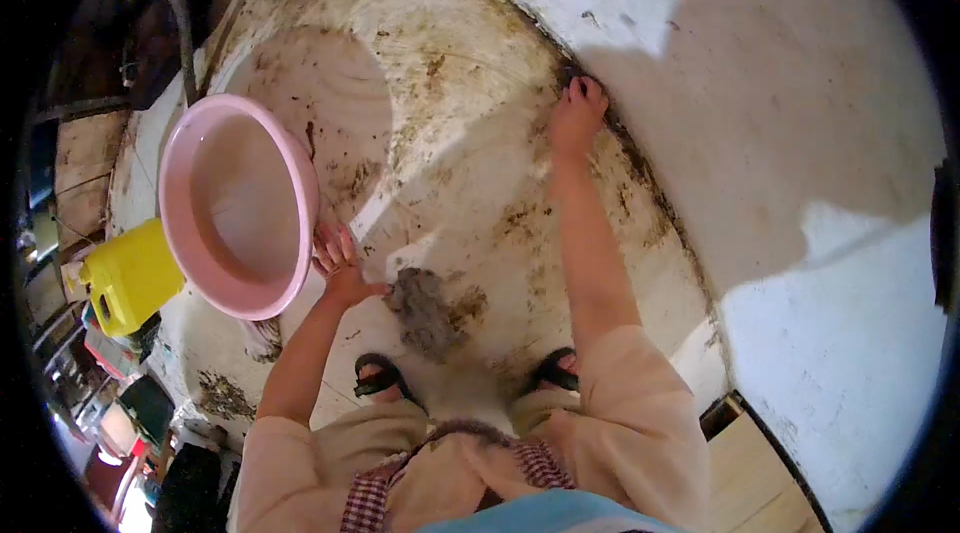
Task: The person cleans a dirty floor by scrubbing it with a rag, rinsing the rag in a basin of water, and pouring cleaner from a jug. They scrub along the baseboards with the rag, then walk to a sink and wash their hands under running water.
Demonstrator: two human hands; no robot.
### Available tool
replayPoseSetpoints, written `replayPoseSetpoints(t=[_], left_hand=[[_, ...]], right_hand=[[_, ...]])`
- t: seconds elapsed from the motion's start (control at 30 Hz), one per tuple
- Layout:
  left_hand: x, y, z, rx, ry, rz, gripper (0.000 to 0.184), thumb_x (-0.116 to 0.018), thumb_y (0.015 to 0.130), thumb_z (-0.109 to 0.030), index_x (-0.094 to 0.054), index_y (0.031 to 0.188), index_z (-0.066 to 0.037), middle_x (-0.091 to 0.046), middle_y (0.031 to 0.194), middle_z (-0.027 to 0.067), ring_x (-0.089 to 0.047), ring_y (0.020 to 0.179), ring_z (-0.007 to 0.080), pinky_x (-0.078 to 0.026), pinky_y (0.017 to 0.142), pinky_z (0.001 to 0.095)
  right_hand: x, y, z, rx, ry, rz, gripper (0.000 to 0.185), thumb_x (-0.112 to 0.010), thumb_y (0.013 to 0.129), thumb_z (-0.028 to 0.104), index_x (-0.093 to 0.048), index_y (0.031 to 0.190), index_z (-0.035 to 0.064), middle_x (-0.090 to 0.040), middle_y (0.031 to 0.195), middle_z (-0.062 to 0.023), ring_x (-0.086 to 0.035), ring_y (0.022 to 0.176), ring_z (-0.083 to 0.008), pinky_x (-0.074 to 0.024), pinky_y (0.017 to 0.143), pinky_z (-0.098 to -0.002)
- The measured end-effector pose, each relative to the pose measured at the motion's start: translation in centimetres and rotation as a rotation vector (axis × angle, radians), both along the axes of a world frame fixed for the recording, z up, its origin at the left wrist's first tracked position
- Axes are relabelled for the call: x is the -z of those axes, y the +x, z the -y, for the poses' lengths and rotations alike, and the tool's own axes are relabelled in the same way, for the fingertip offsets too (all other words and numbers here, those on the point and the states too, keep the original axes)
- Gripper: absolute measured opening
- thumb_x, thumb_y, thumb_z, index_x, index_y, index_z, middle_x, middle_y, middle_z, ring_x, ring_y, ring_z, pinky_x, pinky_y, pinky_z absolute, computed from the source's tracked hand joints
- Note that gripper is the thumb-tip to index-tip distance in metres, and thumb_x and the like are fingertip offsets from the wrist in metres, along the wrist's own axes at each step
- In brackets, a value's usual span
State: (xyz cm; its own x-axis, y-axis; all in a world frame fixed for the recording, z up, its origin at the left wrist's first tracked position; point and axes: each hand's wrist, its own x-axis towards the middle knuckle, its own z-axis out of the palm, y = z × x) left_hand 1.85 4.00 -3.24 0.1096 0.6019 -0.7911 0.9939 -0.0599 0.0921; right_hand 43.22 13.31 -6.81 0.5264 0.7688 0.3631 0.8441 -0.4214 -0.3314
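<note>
My left hand [342,268] is spread with its fingers apart, low beside the pink basin [305,203]. I cannot tell whether its fingertips touch the basin or only the floor. Cloudy water fills part of the basin. Just right of my left thumb lies a crumpled grey rag [425,313] on the dirty floor [480,153]. Reaching far forward, my right hand [580,118] is at the grimy seam between floor and wall, its fingers curled down. Whatever is under those fingers is hidden; a dark patch shows beside them.
A yellow jerrycan [130,278] stands left of the basin, close to a bunched cloth [262,341]. The white wall [800,133] bounds the right side. A wooden board [760,478] is at lower right, and assorted clutter lies along the left. My sandalled feet are below the rag.
</note>
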Motion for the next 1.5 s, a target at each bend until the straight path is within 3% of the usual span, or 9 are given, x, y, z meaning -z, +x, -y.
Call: replayPoseSetpoints(t=[0.17, 0.23, 0.5, 0.77, 0.9, 1.07, 1.17, 1.27, 1.5], left_hand=[[0.2, 0.7, -0.2, -0.011, -0.026, -0.033, 0.141, -0.079, 0.043, -0.052, 0.023, 0.131, -0.008, 0.024, 0.135, 0.0249, 0.022, 0.123, 0.0444, 0.005, 0.096, 0.0588], [0.0, 0.2, -0.1, 0.013, -0.018, -0.026, 0.141, -0.079, 0.044, -0.051, 0.023, 0.131, -0.007, 0.023, 0.135, 0.026, 0.021, 0.124, 0.0447, 0.004, 0.097, 0.0583], [1.3, -0.8, 0.8, 0.067, 0.104, 0.042, 0.139, -0.079, 0.046, -0.051, 0.023, 0.131, -0.007, 0.021, 0.134, 0.0291, 0.018, 0.124, 0.0463, 0.001, 0.097, 0.0584], [1.0, -0.1, 0.1, 0.099, 0.138, 0.036, 0.14, -0.08, 0.046, -0.048, 0.025, 0.13, -0.008, 0.021, 0.134, 0.0294, 0.014, 0.123, 0.0484, -0.001, 0.095, 0.062], [1.2, -0.1, 0.5, 0.04, 0.092, 0.004, 0.142, -0.081, 0.046, -0.045, 0.029, 0.128, -0.01, 0.022, 0.134, 0.0288, 0.015, 0.123, 0.0478, -0.001, 0.096, 0.0605], [3.8, -1.3, 0.1, 0.087, -0.004, -0.137, 0.136, -0.078, 0.048, -0.052, 0.018, 0.13, -0.001, 0.017, 0.134, 0.0304, 0.012, 0.123, 0.0499, 0.001, 0.096, 0.0601], [1.4, 0.0, 0.2, 0.124, 0.03, -0.126, 0.127, -0.075, 0.05, -0.056, 0.0, 0.134, 0.002, 0.011, 0.137, 0.0291, 0.008, 0.124, 0.0501, 0.001, 0.096, 0.0607], [4.1, -2.4, 1.2, 0.066, 0.003, -0.065, 0.133, -0.077, 0.048, -0.052, 0.016, 0.132, -0.008, 0.009, 0.138, 0.0274, 0.005, 0.126, 0.0475, -0.001, 0.098, 0.059], [0.8, 0.8, -0.1, 0.02, 0.056, -0.074, 0.142, -0.082, 0.045, -0.044, 0.029, 0.128, -0.012, 0.017, 0.135, 0.0306, 0.01, 0.125, 0.0487, 0.001, 0.097, 0.0595]], right_hand=[[7.5, 4.3, 6.5, 0.145, 0.66, -1.319, 0.022, -0.052, 0.076, 0.006, -0.058, 0.095, -0.0013, -0.056, 0.098, -0.0179, -0.053, 0.087, -0.0316, -0.0418, 0.081, -0.0395], [2.0, 0.0, 4.0, 0.153, 0.082, 0.038, 0.02, -0.052, 0.076, 0.007, -0.058, 0.094, 0.0024, -0.057, 0.096, -0.0146, -0.055, 0.084, -0.0282, -0.0431, 0.08, -0.0365], [1.2, 6.5, 17.7, 0.54, 0.285, -0.754, 0.025, -0.047, 0.08, 0.008, -0.053, 0.103, -0.0004, -0.054, 0.105, -0.0108, -0.048, 0.094, -0.0227, -0.0416, 0.077, -0.0325], [-0.7, 4.2, 13.2, 0.289, -0.119, 0.079, 0.022, -0.049, 0.075, 0.006, -0.058, 0.094, -0.0002, -0.053, 0.102, -0.0168, -0.047, 0.097, -0.0315, -0.0407, 0.083, -0.0353], [3.5, 8.8, 20.9, 0.489, 0.549, -0.647, 0.029, -0.047, 0.076, 0.009, -0.056, 0.101, -0.001, -0.055, 0.107, -0.0159, -0.047, 0.1, -0.0316, -0.0397, 0.083, -0.0401], [0.1, 3.3, 11.4, 0.283, 0.011, 0.2, 0.013, -0.052, 0.069, 0.006, -0.058, 0.078, -0.0006, -0.058, 0.082, -0.0145, -0.054, 0.079, -0.0294, -0.044, 0.077, -0.0373], [-3.5, 5.3, 16.9, 0.505, 0.503, -0.988, 0.016, -0.055, 0.069, 0.01, -0.06, 0.081, 0.0016, -0.058, 0.088, -0.0139, -0.052, 0.085, -0.0313, -0.0436, 0.078, -0.0395], [-2.2, 4.8, 15.5, 0.473, -0.137, -0.102, 0.015, -0.055, 0.071, 0.013, -0.06, 0.079, 0.0018, -0.057, 0.087, -0.0152, -0.052, 0.088, -0.0314, -0.0441, 0.078, -0.0396], [-4.1, 4.9, 12.9, 0.235, -0.289, 0.126, 0.014, -0.055, 0.07, 0.015, -0.06, 0.068, 0.0018, -0.059, 0.073, -0.011, -0.053, 0.085, -0.0292, -0.044, 0.071, -0.0374]])
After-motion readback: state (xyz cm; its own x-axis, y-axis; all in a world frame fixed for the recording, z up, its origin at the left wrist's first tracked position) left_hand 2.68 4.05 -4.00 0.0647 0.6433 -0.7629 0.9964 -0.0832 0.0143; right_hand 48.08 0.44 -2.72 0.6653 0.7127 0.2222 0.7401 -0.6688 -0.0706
